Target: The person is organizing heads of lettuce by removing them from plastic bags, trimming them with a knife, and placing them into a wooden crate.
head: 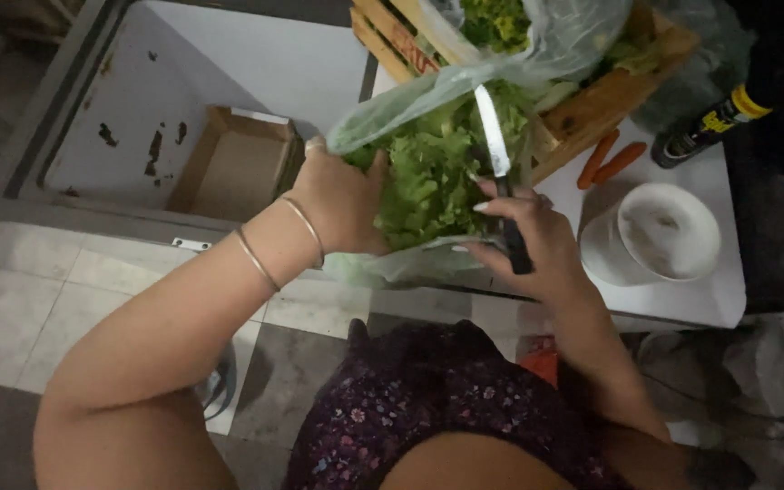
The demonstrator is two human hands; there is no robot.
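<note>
One bunch of green lettuce (428, 181), half inside a thin plastic bag (501, 63), held up over the near edge of the white table (682, 299). Clasped on its left side by the left hand (342, 204), fingers closed around leaves and bag together. On its right side the right hand (537, 245), closed on the black handle of a knife (499, 172). Long axis of the blade pointing away from the body, lying across the right part of the lettuce, tip upward toward the wooden crate (610, 100). Both hands touching the lettuce, left one gripping more fully. Right of the lettuce, two carrots (608, 161) and a white bowl (664, 236).
</note>
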